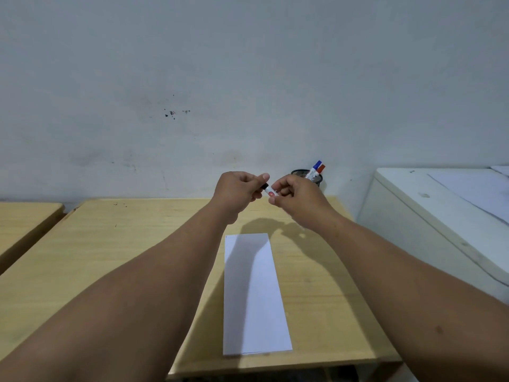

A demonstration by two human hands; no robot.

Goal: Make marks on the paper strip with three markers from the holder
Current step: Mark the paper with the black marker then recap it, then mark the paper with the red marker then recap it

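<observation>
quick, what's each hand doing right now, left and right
Left hand: closed on the black cap end of the marker.
Right hand: closed on the white barrel of the same marker, held above the table.

Even, slightly dim indoor light, cool cast, no glare. Soft shadows of both arms fall on the bench point(115, 260) and across the paper strip point(264, 312), so light comes from above and behind. Wide-angle bowing at edges; forearms near the bottom corners look soft.

Black-capped marker point(268, 189) held above blank paper strip point(254, 295); two in holder point(316, 176)
</observation>
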